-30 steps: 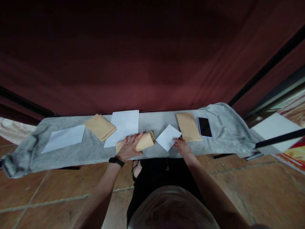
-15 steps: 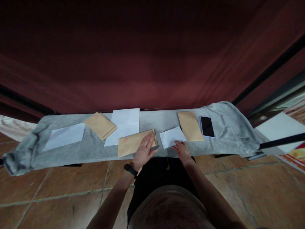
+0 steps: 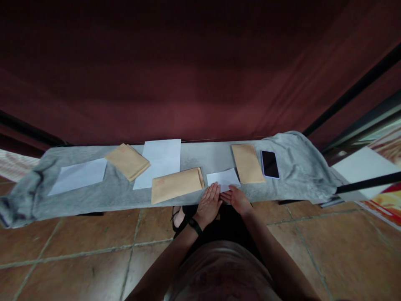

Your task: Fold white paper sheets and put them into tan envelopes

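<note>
Head view: left hand (image 3: pixel 209 201) and right hand (image 3: pixel 237 199) flat, fingers apart, clamped on nothing, pressing the near edge of the white sheet (image 3: pixel 223 179) on the tabletop (image 3: pixel 100 196). Just left of the grip, a brown envelope (image 3: pixel 176 184). Best to press evenly, keeping edges aligned, without dragging the cloth.

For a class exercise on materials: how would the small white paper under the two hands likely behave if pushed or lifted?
The white paper lies thin and flat, so it is probably light and floppy. On the grey cloth it may drag rather than glide. Both the left hand and right hand rest on its near edge, which suggests it shifts easily.
</note>
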Motion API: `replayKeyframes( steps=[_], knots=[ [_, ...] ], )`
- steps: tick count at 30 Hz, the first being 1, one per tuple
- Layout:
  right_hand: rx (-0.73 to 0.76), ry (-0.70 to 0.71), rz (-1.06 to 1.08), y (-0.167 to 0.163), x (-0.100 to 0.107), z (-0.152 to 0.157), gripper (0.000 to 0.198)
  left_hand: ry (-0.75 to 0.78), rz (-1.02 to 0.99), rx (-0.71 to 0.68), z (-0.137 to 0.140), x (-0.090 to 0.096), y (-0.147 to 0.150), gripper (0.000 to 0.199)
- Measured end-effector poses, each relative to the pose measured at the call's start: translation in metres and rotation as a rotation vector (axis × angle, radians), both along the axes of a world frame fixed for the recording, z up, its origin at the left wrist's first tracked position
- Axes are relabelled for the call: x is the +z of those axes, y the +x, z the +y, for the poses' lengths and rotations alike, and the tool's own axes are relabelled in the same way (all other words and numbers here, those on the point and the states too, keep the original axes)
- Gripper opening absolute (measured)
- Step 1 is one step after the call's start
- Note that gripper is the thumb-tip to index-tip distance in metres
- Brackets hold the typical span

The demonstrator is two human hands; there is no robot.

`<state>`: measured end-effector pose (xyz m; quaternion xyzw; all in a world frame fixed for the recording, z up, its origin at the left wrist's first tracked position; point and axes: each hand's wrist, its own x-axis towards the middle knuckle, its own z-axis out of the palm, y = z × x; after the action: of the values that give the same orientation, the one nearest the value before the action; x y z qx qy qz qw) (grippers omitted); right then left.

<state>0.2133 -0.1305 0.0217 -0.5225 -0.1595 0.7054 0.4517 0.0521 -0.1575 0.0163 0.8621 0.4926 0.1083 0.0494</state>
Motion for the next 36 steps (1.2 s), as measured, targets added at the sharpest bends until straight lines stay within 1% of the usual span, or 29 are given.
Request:
replayKeyframes(
  steps=[2,4,6,8,10,12,13,15,17,20,24,27,29,32,36],
  knots=[
    [0.095,-0.046,-0.026,0.009,0.005,-0.003,0.019,0.002,0.018,0.0,0.001,-0.001,0.0,0.064],
    [0.197,-0.063,-0.07,0.019,0.008,-0.007,0.026,0.002,0.024,0.007,0.001,-0.002,0.0,0.064],
    [0.288,-0.054,-0.132,0.027,0.011,-0.013,0.031,0.002,0.021,0.015,0.001,-0.003,-0.001,0.064],
    [0.304,-0.005,-0.249,0.031,0.012,-0.018,0.034,-0.001,0.01,0.011,0.002,-0.004,-0.003,0.063],
    [0.233,0.143,-0.441,0.029,0.014,-0.021,0.035,0.001,-0.008,-0.001,0.003,-0.005,-0.004,0.06],
    [0.144,0.385,-0.683,0.023,0.014,-0.021,0.033,0.016,-0.027,-0.006,0.005,-0.005,-0.003,0.057],
    [0.135,0.518,-0.797,0.019,0.014,-0.021,0.034,0.025,-0.035,-0.008,0.006,-0.006,-0.002,0.057],
    [0.207,0.729,-0.998,0.01,0.011,-0.019,0.041,0.036,-0.039,-0.019,0.007,-0.007,0.002,0.058],
    [0.334,0.834,-1.157,0.001,0.005,-0.016,0.048,0.03,-0.02,-0.037,0.007,-0.009,0.006,0.061],
    [0.442,0.858,-1.352,-0.005,-0.007,-0.015,0.052,0.004,0.027,-0.056,0.006,-0.01,0.008,0.065],
    [0.463,0.853,-1.492,0.001,-0.019,-0.015,0.056,-0.037,0.062,-0.062,0.005,-0.007,0.004,0.071],
    [0.448,0.85,-1.528,0.01,-0.023,-0.013,0.057,-0.05,0.065,-0.072,0.004,-0.005,-0.001,0.077],
    [0.437,0.849,-1.53,0.014,-0.024,-0.012,0.057,-0.049,0.055,-0.07,0.004,-0.005,-0.001,0.077],
    [0.425,0.841,-1.521,0.015,-0.025,-0.012,0.057,-0.056,0.03,-0.038,0.006,-0.004,0.003,0.071],
    [0.421,0.826,-1.519,0.013,-0.025,-0.011,0.058,-0.064,-0.028,0.001,0.014,-0.004,0.016,0.064]
  ],
)
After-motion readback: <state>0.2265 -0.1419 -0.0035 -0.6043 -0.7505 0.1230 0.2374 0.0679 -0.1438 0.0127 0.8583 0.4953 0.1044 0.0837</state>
